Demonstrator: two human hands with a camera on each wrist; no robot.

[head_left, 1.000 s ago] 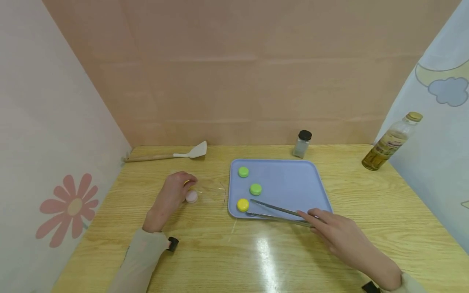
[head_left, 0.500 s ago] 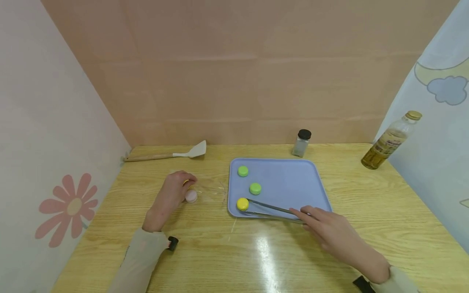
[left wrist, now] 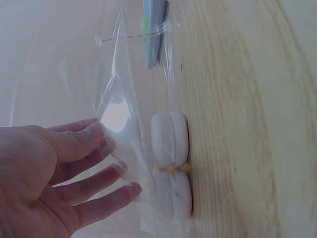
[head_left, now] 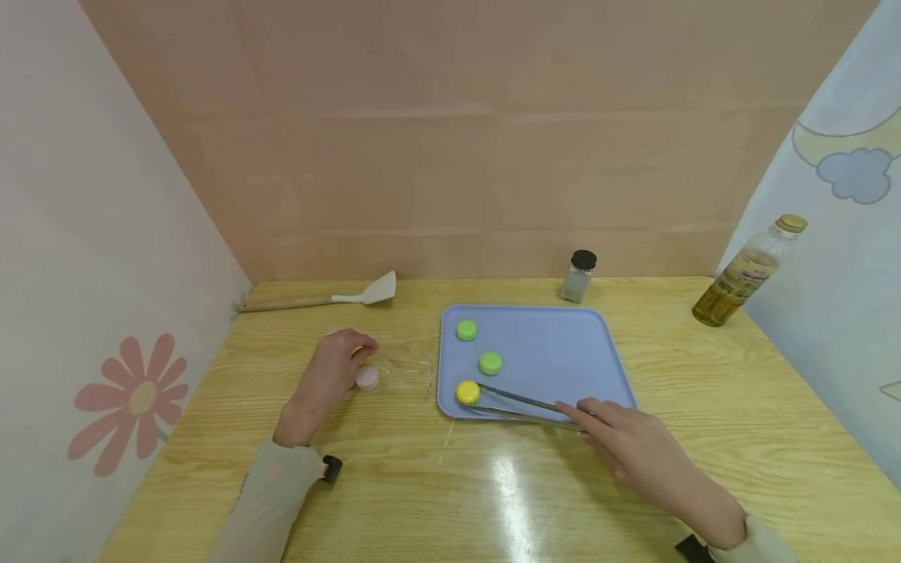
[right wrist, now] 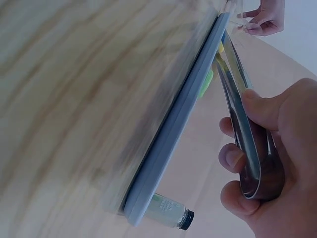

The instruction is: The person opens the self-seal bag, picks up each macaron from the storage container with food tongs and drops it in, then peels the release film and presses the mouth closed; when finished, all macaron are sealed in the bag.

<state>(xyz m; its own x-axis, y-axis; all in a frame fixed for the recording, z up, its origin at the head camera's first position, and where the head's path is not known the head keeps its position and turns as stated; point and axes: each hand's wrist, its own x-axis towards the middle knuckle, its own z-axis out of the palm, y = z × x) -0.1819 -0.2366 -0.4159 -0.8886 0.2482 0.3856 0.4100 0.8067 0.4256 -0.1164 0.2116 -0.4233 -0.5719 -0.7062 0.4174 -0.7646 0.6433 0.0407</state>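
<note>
My left hand [head_left: 331,367] pinches the upper layer of a clear plastic bag [left wrist: 119,94] and lifts it into a peak. Inside the bag lie pale macarons [left wrist: 170,139] with a bit of yellow between them; in the head view one pale macaron [head_left: 367,378] shows beside my fingers. My right hand [head_left: 637,450] grips metal tongs [right wrist: 252,144], thumb on one arm and fingers round the other. The tips of the tongs stand either side of a yellow macaron [head_left: 468,392] near the front left corner of a blue tray [head_left: 556,344].
Two green macarons [head_left: 489,363] sit on the tray's left part. A spatula [head_left: 317,300] lies at the back left. Behind the tray stands a small jar [head_left: 578,277] with a black lid; an oil bottle [head_left: 746,274] is at the back right.
My right hand has moved left, bringing the tongs from beside the yellow macaron to either side of it. The macaron has shifted slightly. My left hand stays in place.
</note>
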